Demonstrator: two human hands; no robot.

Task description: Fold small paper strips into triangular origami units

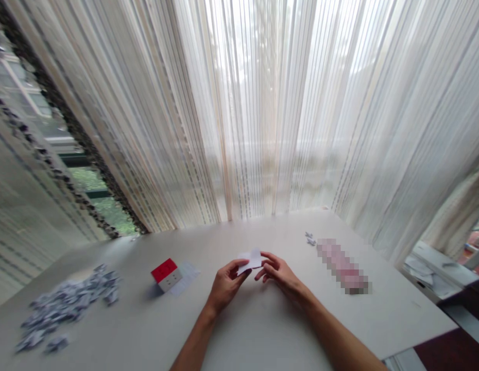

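Note:
In the middle of the head view, a small piece of white paper [250, 261] with a fold in it is held just above the table. My left hand [227, 283] pinches its left side between thumb and fingers. At the paper's right edge is my right hand [280, 274], fingers apart and loosely curled, the forefinger tip at the corner; whether it touches is unclear. Left of my hands stands a small box [168, 275] with a red top and white dotted side. White paper slips [187, 275] lie beside it.
A large heap of folded paper pieces [69, 299] covers the white table's [239, 335] left side. Two or so small folded pieces [310, 239] lie at the back right, near a pixelated pink object [342, 265]. Sheer curtains [262, 129] hang behind the table.

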